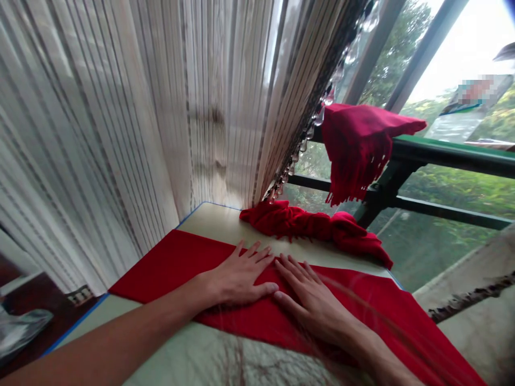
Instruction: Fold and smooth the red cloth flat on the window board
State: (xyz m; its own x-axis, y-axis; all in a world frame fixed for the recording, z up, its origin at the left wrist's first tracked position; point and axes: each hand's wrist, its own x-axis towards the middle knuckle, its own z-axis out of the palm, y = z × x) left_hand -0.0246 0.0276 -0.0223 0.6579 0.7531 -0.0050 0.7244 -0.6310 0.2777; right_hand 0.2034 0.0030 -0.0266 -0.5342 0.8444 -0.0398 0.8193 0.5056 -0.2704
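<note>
"Head view: what do we list centrally?"
"One flat red cloth (169,268) on the table (161,348); our left hand (241,276) and right hand (309,297) open upon it, palms down, probably keeping it smooth."
"One o'clock from them?"
"One bunched red cloth (350,230); beyond, one fringed scarf (358,139), draped over the rail (454,155), perhaps for storage."
"Containers?"
"Nine o'clock: clear plastic (24,327), possibly a bag; contents unclear."

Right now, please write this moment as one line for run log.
left hand: flat, on spread red cloth | right hand: flat, same cloth | bunched red cloth: beyond hands, on table | fringed red cloth: over rail
</note>
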